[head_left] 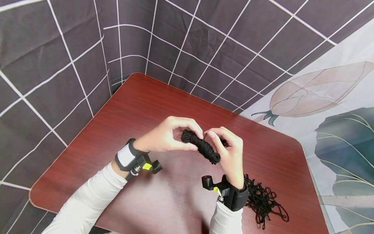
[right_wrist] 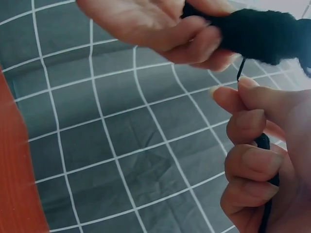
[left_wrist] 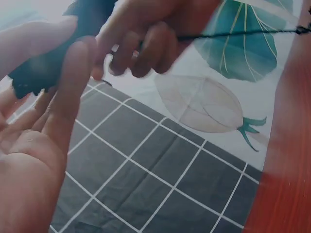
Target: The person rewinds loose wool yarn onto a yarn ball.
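Note:
A bundle of black cord [head_left: 204, 148], wound tightly round its middle with looped ends, is held above the table. My left hand [head_left: 172, 133] grips it between thumb and fingers; in the left wrist view the dark bundle [left_wrist: 43, 73] lies across those fingers. My right hand [head_left: 229, 149] pinches the cord between thumb and forefinger, close beside the bundle. From the bundle a short strand [right_wrist: 241, 69] runs to that pinch in the right wrist view, and the cord passes on through the curled right fingers [right_wrist: 257, 162].
A loose tangle of black cord [head_left: 264, 201] lies on the red-brown table [head_left: 140, 107], right of the right wrist. Dark grid-patterned cloth [head_left: 198, 42] hangs behind and to the left; a leaf-printed cloth [head_left: 344, 136] is at the right. Each wrist wears a strapped camera.

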`<action>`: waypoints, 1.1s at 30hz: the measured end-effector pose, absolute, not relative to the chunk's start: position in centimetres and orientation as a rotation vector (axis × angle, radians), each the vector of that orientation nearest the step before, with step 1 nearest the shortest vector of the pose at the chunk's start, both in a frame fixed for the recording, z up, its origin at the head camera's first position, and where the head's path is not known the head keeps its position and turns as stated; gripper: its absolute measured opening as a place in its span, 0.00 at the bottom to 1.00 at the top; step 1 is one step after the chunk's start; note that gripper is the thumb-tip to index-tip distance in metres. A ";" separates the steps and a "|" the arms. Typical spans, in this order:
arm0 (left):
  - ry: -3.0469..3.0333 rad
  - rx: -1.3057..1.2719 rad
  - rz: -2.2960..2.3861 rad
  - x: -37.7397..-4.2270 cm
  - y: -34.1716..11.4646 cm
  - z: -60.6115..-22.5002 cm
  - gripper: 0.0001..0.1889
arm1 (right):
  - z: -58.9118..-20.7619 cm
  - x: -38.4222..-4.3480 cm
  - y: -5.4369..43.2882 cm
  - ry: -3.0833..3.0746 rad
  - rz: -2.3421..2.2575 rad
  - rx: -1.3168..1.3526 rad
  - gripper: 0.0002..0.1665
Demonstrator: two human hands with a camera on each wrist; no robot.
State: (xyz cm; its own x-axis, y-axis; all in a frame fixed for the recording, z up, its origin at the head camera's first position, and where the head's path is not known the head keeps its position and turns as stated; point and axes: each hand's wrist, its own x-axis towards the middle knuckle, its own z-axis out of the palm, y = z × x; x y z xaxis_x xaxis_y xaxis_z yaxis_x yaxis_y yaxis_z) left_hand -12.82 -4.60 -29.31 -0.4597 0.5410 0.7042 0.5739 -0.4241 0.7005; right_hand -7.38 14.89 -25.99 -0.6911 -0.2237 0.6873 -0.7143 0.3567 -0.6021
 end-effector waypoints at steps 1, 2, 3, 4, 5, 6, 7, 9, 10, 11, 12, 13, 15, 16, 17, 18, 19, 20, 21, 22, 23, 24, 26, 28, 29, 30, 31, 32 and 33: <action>-1.643 -1.591 -2.111 -12.8 -4.6 -29.2 0.16 | -26.5 -7.7 15.1 -2.141 1.321 0.812 0.08; -1.621 -1.550 -2.119 -12.8 -4.7 -29.2 0.17 | -26.9 -8.0 15.3 -2.160 1.323 0.811 0.08; -1.601 -1.501 -2.115 -12.7 -4.6 -29.1 0.18 | -27.3 -8.3 15.5 -2.185 1.300 0.806 0.09; -1.583 -1.450 -2.109 -12.7 -4.6 -29.1 0.18 | -27.8 -8.5 15.6 -2.207 1.270 0.802 0.09; -1.569 -1.398 -2.096 -12.7 -4.6 -29.1 0.19 | -28.1 -8.6 15.7 -2.230 1.237 0.808 0.08; -1.562 -1.344 -2.077 -12.7 -4.5 -29.2 0.19 | -28.4 -8.7 15.8 -2.263 1.197 0.817 0.08; -1.557 -1.291 -2.056 -12.8 -4.5 -29.2 0.18 | -28.5 -8.6 15.7 -2.305 1.157 0.827 0.08; -1.566 -1.191 -2.003 -12.8 -4.4 -29.4 0.18 | -28.4 -8.2 15.5 -2.383 1.088 0.856 0.06; -1.584 -1.147 -1.970 -12.9 -4.4 -29.5 0.17 | -28.2 -8.0 15.4 -2.417 1.071 0.873 0.06; -1.615 -1.103 -1.920 -13.0 -4.4 -29.5 0.16 | -28.0 -7.8 15.3 -2.448 1.051 0.888 0.05; -1.656 -1.060 -1.861 -13.0 -4.4 -29.6 0.16 | -27.9 -7.6 15.3 -2.474 1.028 0.896 0.05; -1.698 -1.031 -1.801 -13.1 -4.4 -29.6 0.15 | -27.7 -7.3 15.2 -2.485 1.013 0.899 0.05; -1.785 -1.013 -1.668 -13.1 -4.3 -29.7 0.14 | -27.5 -7.0 15.1 -2.470 0.986 0.900 0.05; -1.818 -1.029 -1.606 -13.2 -4.3 -29.8 0.13 | -27.4 -6.8 15.1 -2.453 0.987 0.898 0.05; -1.842 -1.060 -1.551 -13.2 -4.2 -29.8 0.12 | -27.3 -6.8 15.1 -2.432 0.985 0.895 0.04; -1.856 -1.110 -1.511 -13.1 -4.1 -29.9 0.11 | -27.1 -6.7 15.1 -2.409 0.985 0.888 0.03; -1.861 -1.170 -1.486 -13.1 -4.0 -29.9 0.11 | -27.0 -6.7 15.2 -2.385 0.996 0.877 0.03; -1.859 -1.232 -1.471 -13.1 -4.0 -29.9 0.11 | -26.9 -6.7 15.3 -2.360 1.008 0.865 0.02; -1.853 -1.290 -1.461 -13.0 -3.9 -29.9 0.11 | -26.7 -6.7 15.3 -2.336 1.021 0.850 0.03; -1.845 -1.345 -1.462 -13.0 -3.9 -29.8 0.11 | -26.5 -6.7 15.4 -2.312 1.041 0.838 0.04; -1.838 -1.395 -1.472 -12.9 -3.8 -29.8 0.11 | -26.2 -6.6 15.4 -2.288 1.055 0.823 0.05; -1.831 -1.440 -1.488 -12.9 -3.9 -29.8 0.11 | -26.0 -6.5 15.5 -2.267 1.075 0.811 0.06; -1.810 -1.517 -1.544 -12.9 -3.9 -29.7 0.11 | -25.4 -6.2 15.4 -2.233 1.124 0.811 0.07; -1.786 -1.592 -1.627 -12.9 -4.1 -29.6 0.12 | -24.9 -6.1 15.3 -2.212 1.171 0.832 0.07; -1.771 -1.629 -1.676 -12.9 -4.1 -29.6 0.12 | -24.8 -6.0 15.2 -2.206 1.191 0.846 0.07; -1.755 -1.663 -1.729 -12.9 -4.2 -29.5 0.13 | -24.7 -6.0 15.1 -2.200 1.212 0.860 0.07; -1.741 -1.688 -1.776 -12.9 -4.3 -29.5 0.13 | -24.6 -6.1 15.1 -2.194 1.232 0.875 0.07; -1.724 -1.706 -1.821 -12.9 -4.3 -29.4 0.14 | -24.7 -6.2 15.2 -2.188 1.252 0.887 0.07; -1.704 -1.720 -1.873 -12.8 -4.4 -29.4 0.15 | -24.8 -6.3 15.2 -2.183 1.270 0.896 0.07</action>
